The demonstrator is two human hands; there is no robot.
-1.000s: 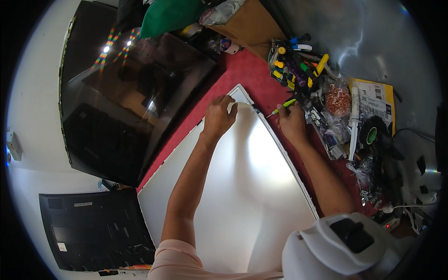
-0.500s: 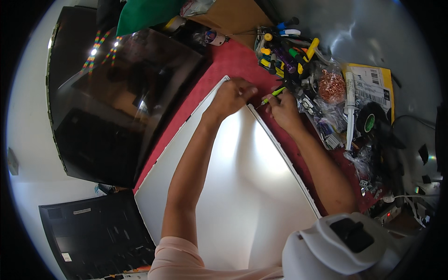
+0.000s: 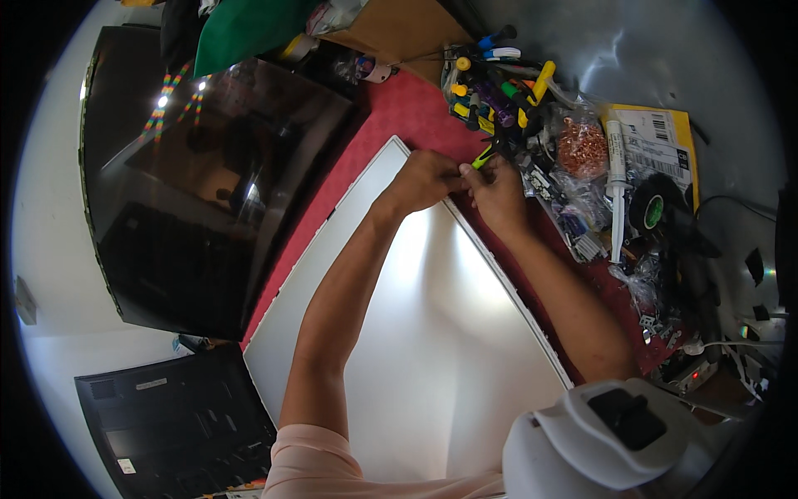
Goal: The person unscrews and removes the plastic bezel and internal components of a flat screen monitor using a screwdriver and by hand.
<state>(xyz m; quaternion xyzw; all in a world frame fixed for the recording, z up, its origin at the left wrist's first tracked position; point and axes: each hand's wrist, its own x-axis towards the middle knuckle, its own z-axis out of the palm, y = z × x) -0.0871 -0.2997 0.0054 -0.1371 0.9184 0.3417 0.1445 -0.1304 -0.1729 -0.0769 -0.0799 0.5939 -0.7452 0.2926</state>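
A large white panel with a thin pale rim lies in front of me, one corner pointing away. My left hand is at its far right corner, fingers bent together over the edge; whatever they grip is hidden. Close against it, my right hand has its thumb and fingers closed around a slim yellow-green tool. The tool's bright handle shows beyond the fingers, and its tip is hidden between my hands. The two hands nearly touch at the fingertips.
Screwdrivers and pliers crowd beyond my right hand. A bag of copper mesh, a syringe and a yellow envelope lie to the right. Dark screen panels stand at left. A white rounded device intrudes at lower right.
My left hand has moved slightly right along the panel's corner. My right hand has drawn in to meet it, and the tool's thin tip, visible before, is now hidden.
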